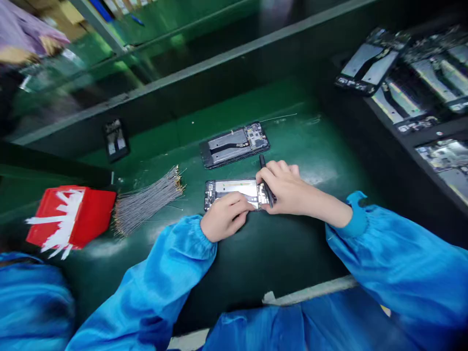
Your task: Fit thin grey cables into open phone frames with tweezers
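Note:
An opened phone (234,186) with bare metal and circuit boards lies on the green bench before me. My left hand (228,214) rests over its lower edge, fingers curled and pressed together; whatever lies under the fingertips is hidden. At the phone's right end, my right hand (283,187) is closed around a slim black tool (268,181), its lower end down by the board. Just beyond lies a second opened phone (236,145). To the left is a bundle of thin grey cables (148,202) with gold-coloured ends.
A red box (93,212) with white tape strips stands at the left. Behind it lies a small black device (116,140). Several opened phones (369,63) sit on a dark surface at the right. A co-worker's blue sleeve (32,302) is at lower left; another person's hand (51,45) shows at upper left.

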`<action>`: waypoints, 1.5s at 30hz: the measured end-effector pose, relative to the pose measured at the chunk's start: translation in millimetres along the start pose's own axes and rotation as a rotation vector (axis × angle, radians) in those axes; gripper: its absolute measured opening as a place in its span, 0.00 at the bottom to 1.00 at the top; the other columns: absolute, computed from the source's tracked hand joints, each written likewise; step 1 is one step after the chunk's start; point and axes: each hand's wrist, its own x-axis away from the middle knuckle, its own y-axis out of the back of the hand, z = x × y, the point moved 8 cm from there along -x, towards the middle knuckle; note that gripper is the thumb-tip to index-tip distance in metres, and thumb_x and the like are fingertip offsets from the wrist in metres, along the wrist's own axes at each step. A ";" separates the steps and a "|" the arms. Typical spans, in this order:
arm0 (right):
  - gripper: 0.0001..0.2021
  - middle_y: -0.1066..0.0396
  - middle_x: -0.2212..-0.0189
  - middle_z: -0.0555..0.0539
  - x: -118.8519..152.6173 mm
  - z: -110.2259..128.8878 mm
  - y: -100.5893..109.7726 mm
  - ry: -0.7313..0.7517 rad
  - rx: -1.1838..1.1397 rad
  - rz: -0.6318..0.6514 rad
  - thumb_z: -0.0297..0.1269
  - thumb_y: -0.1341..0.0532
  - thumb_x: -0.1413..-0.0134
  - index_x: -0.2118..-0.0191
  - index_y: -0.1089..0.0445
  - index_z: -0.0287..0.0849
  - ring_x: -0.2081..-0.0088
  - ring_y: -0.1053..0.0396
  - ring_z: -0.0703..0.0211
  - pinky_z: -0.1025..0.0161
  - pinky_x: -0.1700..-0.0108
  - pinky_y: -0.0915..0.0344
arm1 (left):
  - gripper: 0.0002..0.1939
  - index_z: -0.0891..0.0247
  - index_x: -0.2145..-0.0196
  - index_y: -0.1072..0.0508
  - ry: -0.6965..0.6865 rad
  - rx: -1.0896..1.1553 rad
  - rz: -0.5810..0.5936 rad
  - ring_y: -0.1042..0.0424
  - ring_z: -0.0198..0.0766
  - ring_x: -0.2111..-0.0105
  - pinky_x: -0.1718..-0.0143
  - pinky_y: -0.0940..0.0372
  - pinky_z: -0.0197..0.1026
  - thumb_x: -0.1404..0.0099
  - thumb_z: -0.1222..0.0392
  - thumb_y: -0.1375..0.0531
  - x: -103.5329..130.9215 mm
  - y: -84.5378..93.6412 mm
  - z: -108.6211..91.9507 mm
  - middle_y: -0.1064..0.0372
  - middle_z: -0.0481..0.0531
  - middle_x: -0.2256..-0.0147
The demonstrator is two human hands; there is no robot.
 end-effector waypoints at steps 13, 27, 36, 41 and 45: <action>0.20 0.42 0.63 0.44 -14.6 1.1 -1.5 -0.003 0.107 0.093 0.46 0.40 0.62 0.62 0.44 0.44 0.62 0.46 0.50 0.62 0.68 0.56 | 0.11 0.65 0.67 0.28 -0.041 0.004 0.006 0.35 0.34 0.70 0.67 0.37 0.35 0.40 0.69 0.51 -1.7 0.0 -0.9 0.35 0.52 0.71; 0.16 0.42 0.63 0.45 -12.6 11.0 -2.3 0.189 -0.020 0.071 0.42 0.41 0.57 0.63 0.44 0.44 0.61 0.46 0.51 0.62 0.65 0.53 | 0.08 0.65 0.70 0.32 0.085 -0.066 -0.015 0.36 0.34 0.71 0.68 0.39 0.35 0.38 0.65 0.50 -1.9 -3.5 6.0 0.36 0.51 0.72; 0.16 0.42 0.63 0.45 -14.5 10.7 -3.0 0.169 -0.002 0.085 0.43 0.40 0.56 0.63 0.44 0.44 0.61 0.46 0.51 0.62 0.65 0.53 | 0.09 0.65 0.72 0.33 0.120 -0.125 0.023 0.38 0.33 0.71 0.69 0.40 0.35 0.39 0.64 0.51 -3.4 -6.0 6.0 0.38 0.50 0.73; 0.14 0.42 0.62 0.45 -16.5 14.1 -3.3 0.186 0.043 0.102 0.41 0.41 0.55 0.63 0.44 0.44 0.61 0.46 0.51 0.62 0.66 0.54 | 0.07 0.64 0.73 0.34 0.168 -0.121 0.024 0.39 0.33 0.72 0.70 0.41 0.34 0.40 0.66 0.51 -5.0 -5.0 6.9 0.39 0.50 0.73; 0.13 0.42 0.62 0.44 -18.3 18.7 -4.8 0.186 0.094 0.120 0.40 0.42 0.56 0.64 0.44 0.43 0.61 0.46 0.50 0.62 0.68 0.55 | 0.08 0.64 0.73 0.35 0.190 -0.113 0.017 0.39 0.33 0.72 0.70 0.41 0.35 0.40 0.66 0.51 -5.9 -5.4 8.1 0.40 0.50 0.73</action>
